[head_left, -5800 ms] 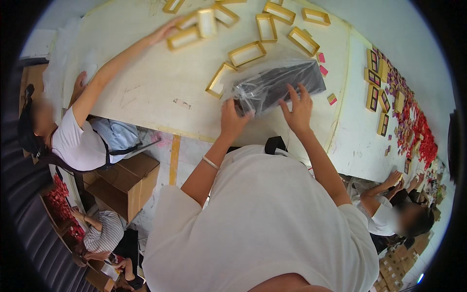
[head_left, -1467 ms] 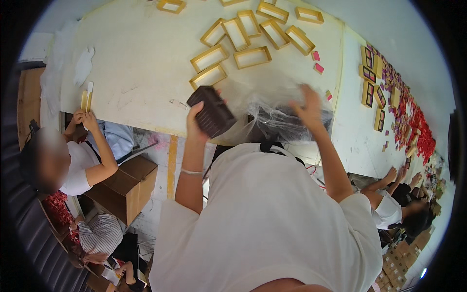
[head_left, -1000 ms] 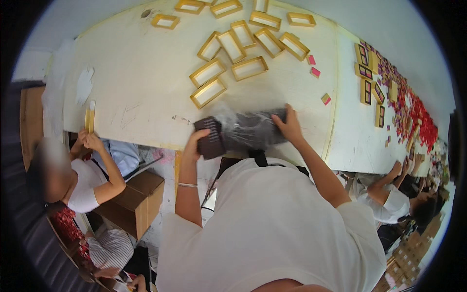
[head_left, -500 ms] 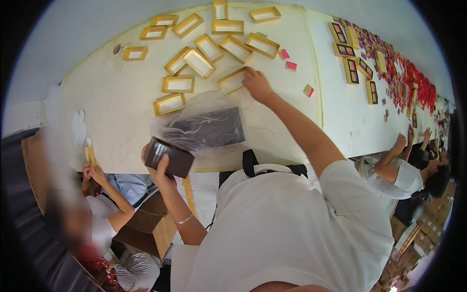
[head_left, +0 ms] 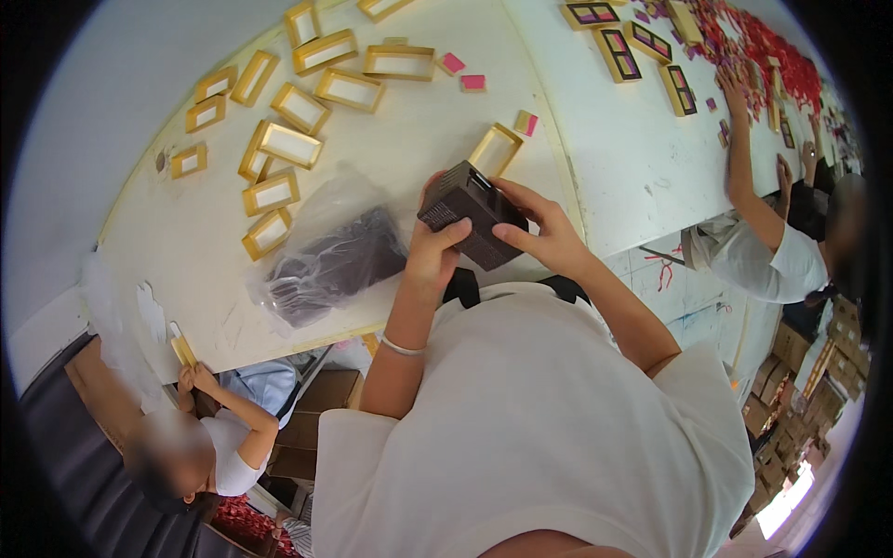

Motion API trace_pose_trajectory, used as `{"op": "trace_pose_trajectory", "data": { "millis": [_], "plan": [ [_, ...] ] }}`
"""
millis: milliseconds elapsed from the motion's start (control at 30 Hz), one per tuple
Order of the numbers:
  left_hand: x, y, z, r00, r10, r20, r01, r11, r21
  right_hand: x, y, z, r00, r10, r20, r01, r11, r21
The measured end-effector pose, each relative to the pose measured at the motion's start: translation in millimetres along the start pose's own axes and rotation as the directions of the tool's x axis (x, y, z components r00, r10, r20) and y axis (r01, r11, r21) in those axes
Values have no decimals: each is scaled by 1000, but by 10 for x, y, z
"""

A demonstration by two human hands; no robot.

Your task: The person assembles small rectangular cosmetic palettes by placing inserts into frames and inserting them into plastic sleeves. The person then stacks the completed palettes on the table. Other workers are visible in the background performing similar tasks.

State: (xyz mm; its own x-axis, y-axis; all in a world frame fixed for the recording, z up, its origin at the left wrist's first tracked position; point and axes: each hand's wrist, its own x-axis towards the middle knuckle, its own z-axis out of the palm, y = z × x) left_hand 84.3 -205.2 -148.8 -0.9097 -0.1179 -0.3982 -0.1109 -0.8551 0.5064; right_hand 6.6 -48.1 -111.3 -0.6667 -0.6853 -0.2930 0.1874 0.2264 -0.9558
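While both hands are raised in front of the chest, a dark brown box (head_left: 470,212) sits between them, held just above the near edge of the table (head_left: 158,232). The left hand (head_left: 433,256) grips the box from below and from the left, its thumb pressed across the near face and its fingers curled up behind the box, where they are mostly hidden. The right hand (head_left: 549,237) closes on the right end, thumb on the near side and fingers (head_left: 526,195) lying together over the top edge. The box is tilted, one corner pointing up and away from the body.

Just left of the hands, a clear plastic bag (head_left: 326,251) lies flat on the table with a stack of dark pieces inside; it is apart from both hands. Beyond it, many gold-rimmed trays (head_left: 288,144) are scattered over the pale tabletop, each one open and showing a white bottom. One more gold tray (head_left: 495,149) lies just behind the box. Three small pink blocks (head_left: 473,82) rest among the trays.

Farther along the table to the right, gold trays with dark and pink fillings (head_left: 618,51) lie near a heap of small red pieces (head_left: 763,42). Another person in a white top (head_left: 763,260) reaches onto that end, and a third person (head_left: 209,437) sits low at the left. Cardboard cartons (head_left: 800,391) are stacked on the floor at the right.
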Motion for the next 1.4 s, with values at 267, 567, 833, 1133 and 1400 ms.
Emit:
{"op": "trace_pose_trajectory", "data": {
  "millis": [267, 567, 833, 1133, 1400],
  "plan": [
    [50, -276, -274, 988, -50, -145, 48, 999, -19, 25, 437, -244, 942, 226, -247, -119, 916, 383],
    [98, -357, -303, 883, -330, -335, 426, 863, 271, 840, 372, -1003, 765, -297, 572, 622, 107, -776],
    [365, -288, -276, 895, -259, -364, 316, 943, 106, 1170, 519, -873, 540, 43, 840, 838, -123, -532],
    [405, -31, -469, 887, -255, -386, 351, 914, 203, 715, 802, -750, 658, -198, 727, 737, -31, -675],
    [123, -270, -480, 887, -294, -355, 358, 925, 129, 666, 907, -643, 930, -132, 342, 350, 597, -722]
  ]
}}
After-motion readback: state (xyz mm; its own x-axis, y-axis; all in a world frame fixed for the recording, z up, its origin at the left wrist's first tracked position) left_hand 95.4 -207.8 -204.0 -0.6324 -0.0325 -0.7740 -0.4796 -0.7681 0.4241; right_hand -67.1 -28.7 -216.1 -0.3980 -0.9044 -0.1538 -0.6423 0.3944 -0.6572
